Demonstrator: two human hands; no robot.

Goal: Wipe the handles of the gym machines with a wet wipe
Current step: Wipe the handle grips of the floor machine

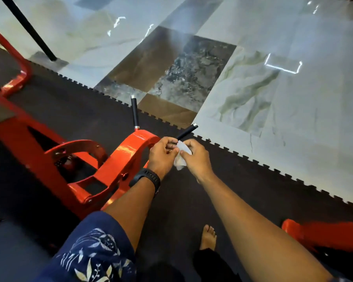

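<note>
The white wet wipe (181, 159) hung crumpled just below the slanted black handle (187, 131) of the red machine frame (128, 153). The left hand (162, 154), a watch (149, 178) on its wrist, pinched the wipe's left edge with curled fingers; the right hand (197, 157) pinched its right edge. Both forearms reached forward over the black mat (90, 115).

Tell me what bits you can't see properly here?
All in the head view:
- Handle: its lower end is hidden behind the left hand and the wipe.
- Wipe: scrunched between the left hand and right hand, so its full shape is hidden; wetness cannot be told.
- Black bar: cut off by the top edge.
- Red frame, lower right: blurred, cut off by the right edge.
</note>
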